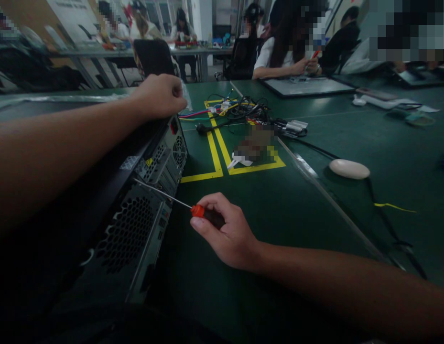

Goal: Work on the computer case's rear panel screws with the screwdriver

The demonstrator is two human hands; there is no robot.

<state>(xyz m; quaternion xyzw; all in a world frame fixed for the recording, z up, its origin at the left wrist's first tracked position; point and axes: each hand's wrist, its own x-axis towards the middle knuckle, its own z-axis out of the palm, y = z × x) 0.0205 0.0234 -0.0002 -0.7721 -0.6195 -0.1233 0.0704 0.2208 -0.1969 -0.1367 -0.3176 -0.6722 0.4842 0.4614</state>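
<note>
A black desktop computer case (57, 191) lies along my left, its metal rear panel facing right, with a honeycomb vent (130, 229) and a round fan grille (179, 151). My right hand (232, 234) is closed around the handle of a screwdriver (197, 210). The screwdriver's thin metal shaft points left and its tip meets the rear panel near the case's edge; whether it sits in a screw cannot be made out. My left hand (160, 95) is curled at the case's far top corner; what its fingers hold, if anything, is hidden.
Tangled cables (246, 111) lie on the green table (308, 296) beyond the case, around yellow tape (216, 157). A pale oval object (349, 169) and a black cord (383, 224) lie to the right. Across the table a person (282, 57) works over a flat panel (308, 86).
</note>
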